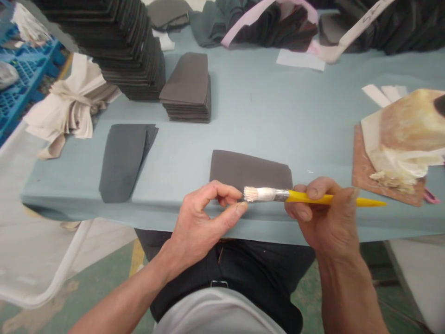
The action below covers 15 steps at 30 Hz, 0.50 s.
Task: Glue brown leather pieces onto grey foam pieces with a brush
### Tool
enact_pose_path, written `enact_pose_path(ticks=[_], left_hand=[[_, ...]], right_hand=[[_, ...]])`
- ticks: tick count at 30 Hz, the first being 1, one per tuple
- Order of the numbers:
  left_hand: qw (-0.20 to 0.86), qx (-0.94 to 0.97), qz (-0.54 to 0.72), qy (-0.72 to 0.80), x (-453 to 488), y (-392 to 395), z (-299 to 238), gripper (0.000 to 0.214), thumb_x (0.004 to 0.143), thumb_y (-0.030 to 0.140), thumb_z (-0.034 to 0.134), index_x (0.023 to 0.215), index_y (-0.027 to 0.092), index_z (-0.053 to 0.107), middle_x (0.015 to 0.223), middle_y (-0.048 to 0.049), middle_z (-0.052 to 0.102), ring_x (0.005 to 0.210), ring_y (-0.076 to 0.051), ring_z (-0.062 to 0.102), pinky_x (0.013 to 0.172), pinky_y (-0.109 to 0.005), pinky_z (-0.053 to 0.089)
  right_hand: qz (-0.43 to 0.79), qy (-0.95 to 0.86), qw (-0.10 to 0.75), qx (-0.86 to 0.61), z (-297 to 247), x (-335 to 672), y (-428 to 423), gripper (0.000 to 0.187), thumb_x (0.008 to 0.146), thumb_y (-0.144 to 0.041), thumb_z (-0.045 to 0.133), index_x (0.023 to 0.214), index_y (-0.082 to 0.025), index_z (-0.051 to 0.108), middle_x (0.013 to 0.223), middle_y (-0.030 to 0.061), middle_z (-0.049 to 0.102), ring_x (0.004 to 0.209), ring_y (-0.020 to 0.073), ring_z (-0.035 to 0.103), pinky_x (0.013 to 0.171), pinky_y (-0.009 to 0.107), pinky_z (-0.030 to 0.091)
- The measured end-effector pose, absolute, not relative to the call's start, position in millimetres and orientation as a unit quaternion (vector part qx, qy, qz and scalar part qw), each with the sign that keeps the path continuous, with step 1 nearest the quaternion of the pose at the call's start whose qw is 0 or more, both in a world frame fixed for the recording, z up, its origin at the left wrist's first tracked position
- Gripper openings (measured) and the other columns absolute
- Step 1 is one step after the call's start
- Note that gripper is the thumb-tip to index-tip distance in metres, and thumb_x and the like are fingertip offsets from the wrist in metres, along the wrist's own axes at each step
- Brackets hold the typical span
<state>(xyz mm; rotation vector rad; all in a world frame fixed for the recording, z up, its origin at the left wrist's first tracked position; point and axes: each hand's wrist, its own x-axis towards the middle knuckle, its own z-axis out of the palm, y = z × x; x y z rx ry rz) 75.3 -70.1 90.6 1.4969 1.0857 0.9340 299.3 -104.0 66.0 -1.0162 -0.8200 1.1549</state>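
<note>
Right hand [328,222], its fingers closed around the yellow handle of a slender brush with a metal ferrule and pale bristles [292,196]; the brush is held nearly level above the near edge of a bench covered in pale blue-green sheeting [264,106]; left hand [203,218], thumb and forefinger curled at the bristle tip, though whether they pinch it cannot be told. Beyond the brush lies a flat, dark grey tapered panel [250,164]; to the left, a fanned set of slate-grey panels [121,162]; farther back, a squared dark grey stack [189,83].
</note>
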Motion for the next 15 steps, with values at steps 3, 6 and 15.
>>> enact_pose_path(ticks=[3, 6, 15], left_hand=[[0.522, 0.61, 0.38, 0.459, 74.9, -69.7, 90.7, 0.002, 0.088, 0.02, 0.076, 0.086, 0.019, 0.076, 0.077, 0.0037, 0.07, 0.073, -0.009, 0.062, 0.075, -0.021, 0.051], [0.532, 0.601, 0.374, 0.465, 74.4, -69.4, 89.7, 0.002, 0.087, 0.021, 0.077, 0.085, 0.02, 0.076, 0.077, 0.0036, 0.07, 0.073, -0.009, 0.061, 0.075, -0.022, 0.051], [0.547, 0.588, 0.353, 0.479, 71.9, -68.0, 87.2, 0.007, 0.088, 0.024, 0.074, 0.085, 0.019, 0.076, 0.077, 0.0018, 0.069, 0.074, -0.011, 0.062, 0.074, -0.023, 0.051]], right_hand=[[0.504, -0.382, 0.634, -0.445, 66.0, 298.4, -103.6, 0.051, 0.09, -0.075, 0.077, 0.074, -0.027, 0.07, 0.049, -0.0045, 0.045, 0.045, 0.0109, 0.041, 0.048, 0.024, 0.033], [0.507, -0.402, 0.625, -0.436, 64.9, 299.4, -103.3, 0.051, 0.091, -0.074, 0.077, 0.074, -0.026, 0.071, 0.049, -0.0042, 0.046, 0.045, 0.0111, 0.042, 0.048, 0.024, 0.033], [0.507, -0.416, 0.621, -0.431, 61.5, 302.2, -105.1, 0.045, 0.091, -0.068, 0.081, 0.079, -0.025, 0.075, 0.053, -0.0027, 0.049, 0.048, 0.0118, 0.046, 0.049, 0.026, 0.035]])
